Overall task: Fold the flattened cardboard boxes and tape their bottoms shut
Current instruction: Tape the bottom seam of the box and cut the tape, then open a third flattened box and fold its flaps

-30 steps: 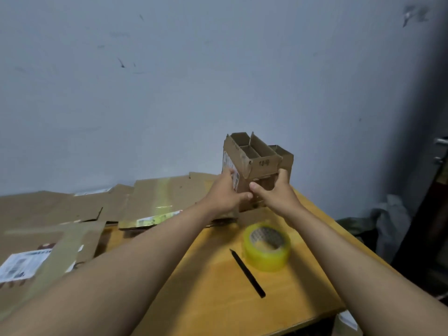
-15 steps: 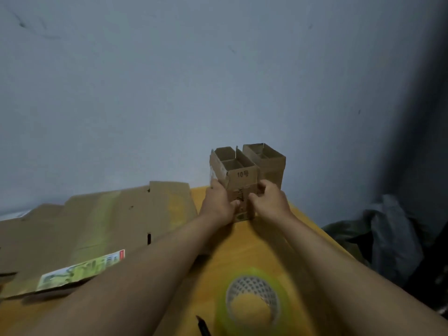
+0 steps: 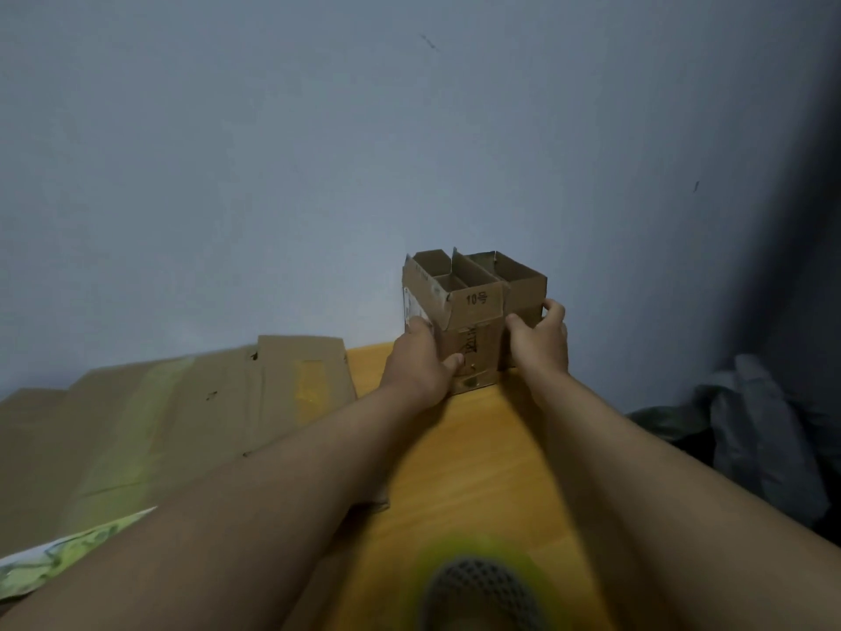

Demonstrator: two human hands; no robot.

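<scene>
Evidently I'm parking a finished box (image 3: 473, 321) at the wall: left hand (image 3: 421, 362) and right hand (image 3: 541, 341) clasp its sides (flaps up). Next, I'd release and fetch flattened cardboard (image 3: 159, 416).

Arms: we see both bare forearms stretched forward, converging ahead.
Left hand (image 3: 421, 364): fingers curled, thumb pointing right, gripping.
Right hand (image 3: 541, 339): fingers curled at the far side, thumb pointing left, gripping.
</scene>
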